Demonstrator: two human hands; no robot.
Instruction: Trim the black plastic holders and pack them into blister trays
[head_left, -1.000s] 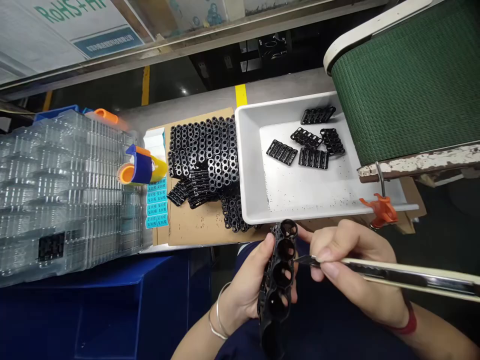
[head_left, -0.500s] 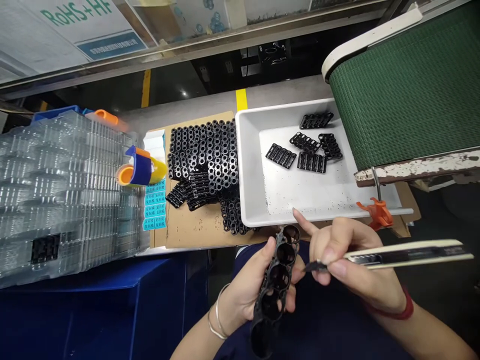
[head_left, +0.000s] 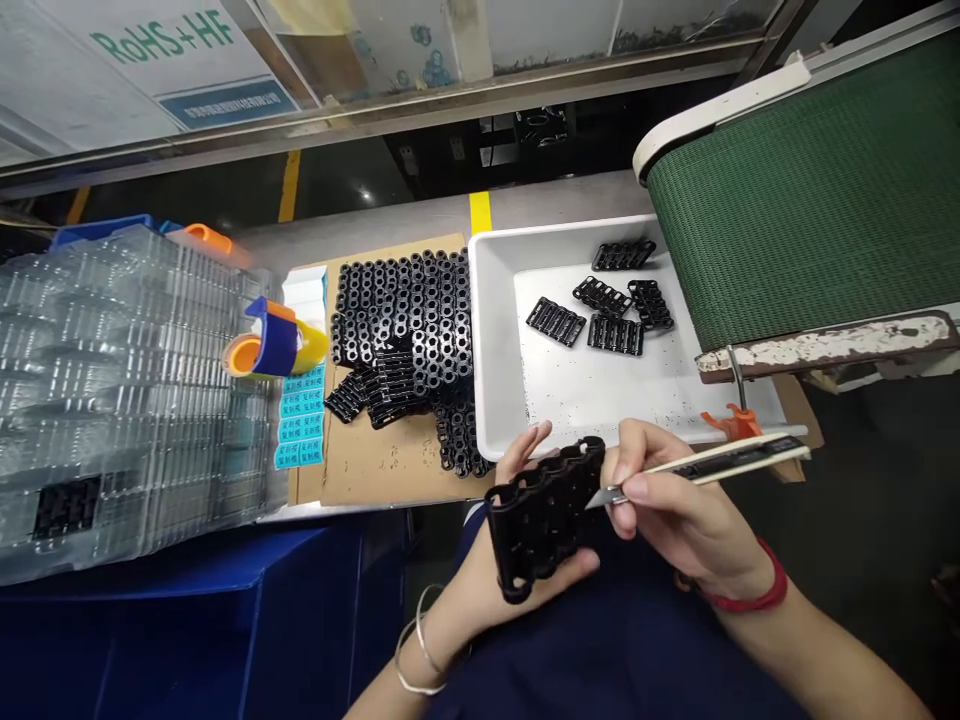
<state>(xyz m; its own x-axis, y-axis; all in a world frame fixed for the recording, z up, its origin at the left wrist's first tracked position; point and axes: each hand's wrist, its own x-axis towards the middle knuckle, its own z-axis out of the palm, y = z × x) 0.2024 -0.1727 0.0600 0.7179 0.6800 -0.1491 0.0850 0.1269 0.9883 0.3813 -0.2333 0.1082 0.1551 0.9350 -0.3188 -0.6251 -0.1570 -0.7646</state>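
Note:
My left hand (head_left: pixel 495 570) grips a black plastic part (head_left: pixel 544 515) with a row of round openings along its top edge; its flat side faces me, tilted. The thumb lies under its lower edge, and fingertips show behind it. My right hand (head_left: pixel 667 500) is closed round a cream-handled utility knife (head_left: pixel 727 462). The knife's blade points left, its tip at the right part of the black part's flat side. Whether the tip touches the part I cannot tell. Both hands are in front of the white tray's near edge.
A white tray (head_left: pixel 499 440) holds several black parts (head_left: pixel 615 334). Left of it, black parts (head_left: pixel 442 320) are stacked on cardboard (head_left: pixel 367 470). Farther left are tape rolls (head_left: pixel 274 340), blue labels (head_left: pixel 300 430) and clear plastic trays (head_left: pixel 150 390). A green conveyor (head_left: pixel 810 190) and orange clamp (head_left: pixel 739 422) stand right.
My left hand has turned the black part, so its flat side shows instead of its open holes. My right hand has moved slightly left, bringing the blade over the part. The view has shifted slightly.

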